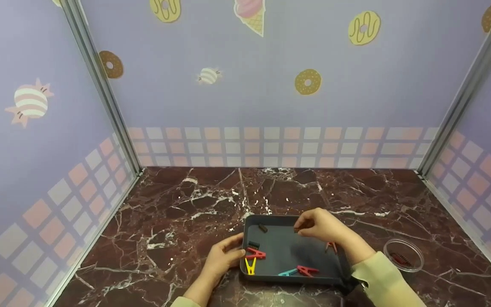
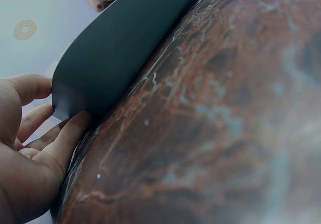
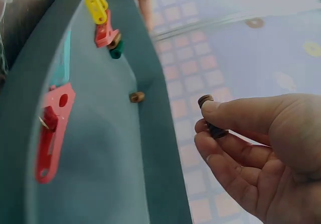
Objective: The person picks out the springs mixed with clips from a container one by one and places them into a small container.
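Observation:
My right hand (image 1: 320, 226) pinches a small dark brown ribbed cylinder (image 3: 213, 116) between thumb and fingers, above the far right part of a dark grey tray (image 1: 294, 279). My left hand (image 1: 224, 258) holds the tray's left side, its fingertips against the wall and rim. Inside the tray a brown ribbed cylinder (image 1: 262, 228) lies near the far left corner. A dark green ribbed cylinder (image 1: 253, 245) rests by the left wall, beside a red clothespin (image 1: 255, 253) and a yellow clothespin (image 1: 250, 267). Blue (image 1: 288, 272) and red clothespins (image 1: 307, 270) lie along the near wall.
Right of the tray stands a round clear dish (image 1: 420, 258) with dark ribbed pieces (image 1: 399, 259) in it. Another red clothespin (image 1: 331, 246) lies by the tray's right side, partly behind my right forearm. Patterned panels (image 1: 245, 106) enclose the marbled table (image 1: 177, 221).

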`<state>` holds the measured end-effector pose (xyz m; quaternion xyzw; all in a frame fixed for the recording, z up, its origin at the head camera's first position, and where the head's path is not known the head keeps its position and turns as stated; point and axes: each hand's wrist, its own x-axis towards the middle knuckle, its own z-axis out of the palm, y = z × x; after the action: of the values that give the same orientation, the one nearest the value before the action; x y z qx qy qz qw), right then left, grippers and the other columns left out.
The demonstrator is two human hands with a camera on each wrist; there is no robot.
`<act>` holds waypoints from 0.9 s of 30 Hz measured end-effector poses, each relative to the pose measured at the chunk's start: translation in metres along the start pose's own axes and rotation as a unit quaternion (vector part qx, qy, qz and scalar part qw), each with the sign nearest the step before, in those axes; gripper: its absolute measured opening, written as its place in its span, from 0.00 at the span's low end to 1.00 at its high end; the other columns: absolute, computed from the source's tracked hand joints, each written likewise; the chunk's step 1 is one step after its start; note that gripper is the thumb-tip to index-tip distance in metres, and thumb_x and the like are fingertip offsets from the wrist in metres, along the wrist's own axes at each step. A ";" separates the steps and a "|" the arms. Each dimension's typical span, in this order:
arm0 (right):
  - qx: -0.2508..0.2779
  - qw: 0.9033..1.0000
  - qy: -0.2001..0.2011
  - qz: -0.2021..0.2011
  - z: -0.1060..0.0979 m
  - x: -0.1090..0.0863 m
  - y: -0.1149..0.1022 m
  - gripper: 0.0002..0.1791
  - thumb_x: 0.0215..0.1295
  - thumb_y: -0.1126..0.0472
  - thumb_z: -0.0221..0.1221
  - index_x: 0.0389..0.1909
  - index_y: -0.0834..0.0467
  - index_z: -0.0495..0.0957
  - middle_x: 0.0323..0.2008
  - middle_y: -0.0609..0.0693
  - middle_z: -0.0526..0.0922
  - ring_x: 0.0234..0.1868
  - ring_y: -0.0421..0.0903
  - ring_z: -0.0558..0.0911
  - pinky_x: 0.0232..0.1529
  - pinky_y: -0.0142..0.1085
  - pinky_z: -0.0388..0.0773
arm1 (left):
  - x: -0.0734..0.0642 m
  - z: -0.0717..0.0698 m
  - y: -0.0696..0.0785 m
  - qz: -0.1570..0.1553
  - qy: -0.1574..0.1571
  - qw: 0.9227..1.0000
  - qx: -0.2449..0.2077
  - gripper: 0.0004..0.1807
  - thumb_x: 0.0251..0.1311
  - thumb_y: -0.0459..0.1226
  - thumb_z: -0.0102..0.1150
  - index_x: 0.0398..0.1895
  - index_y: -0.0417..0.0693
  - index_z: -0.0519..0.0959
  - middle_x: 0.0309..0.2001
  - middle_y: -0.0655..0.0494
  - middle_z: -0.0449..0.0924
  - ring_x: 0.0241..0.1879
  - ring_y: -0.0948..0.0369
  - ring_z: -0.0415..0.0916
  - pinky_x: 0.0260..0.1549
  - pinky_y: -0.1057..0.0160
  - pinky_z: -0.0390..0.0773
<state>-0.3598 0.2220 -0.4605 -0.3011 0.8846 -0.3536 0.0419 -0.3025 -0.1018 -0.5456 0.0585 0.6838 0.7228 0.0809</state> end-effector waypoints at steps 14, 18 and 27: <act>0.112 0.993 0.034 0.033 -0.006 -0.044 0.011 0.08 0.63 0.64 0.69 0.42 0.62 0.87 0.38 0.59 0.89 0.22 0.36 0.80 0.16 0.36 0.79 | 0.000 0.001 0.000 0.012 0.004 1.000 0.019 0.34 0.64 0.32 0.64 0.72 0.32 0.69 0.70 0.29 0.70 0.64 0.44 0.78 0.47 0.58 0.88; 0.130 0.990 0.031 0.036 -0.006 -0.050 0.015 0.09 0.64 0.64 0.68 0.43 0.63 0.87 0.38 0.61 0.89 0.20 0.34 0.79 0.16 0.31 0.76 | -0.001 0.000 0.001 0.009 -0.001 1.000 0.008 0.33 0.64 0.31 0.63 0.72 0.32 0.69 0.68 0.29 0.72 0.64 0.45 0.79 0.48 0.59 0.87; 0.187 0.982 0.024 0.022 -0.023 -0.064 0.025 0.12 0.64 0.68 0.66 0.45 0.72 0.84 0.40 0.70 0.87 0.31 0.37 0.86 0.32 0.34 0.86 | 0.000 0.001 0.002 -0.001 0.004 1.000 0.009 0.34 0.63 0.31 0.64 0.73 0.31 0.68 0.69 0.30 0.72 0.61 0.48 0.82 0.45 0.59 0.88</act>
<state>-0.3267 0.2856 -0.4684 -0.2595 0.8100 -0.5192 0.0839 -0.3028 -0.1011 -0.5438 0.0558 0.6910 0.7165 0.0783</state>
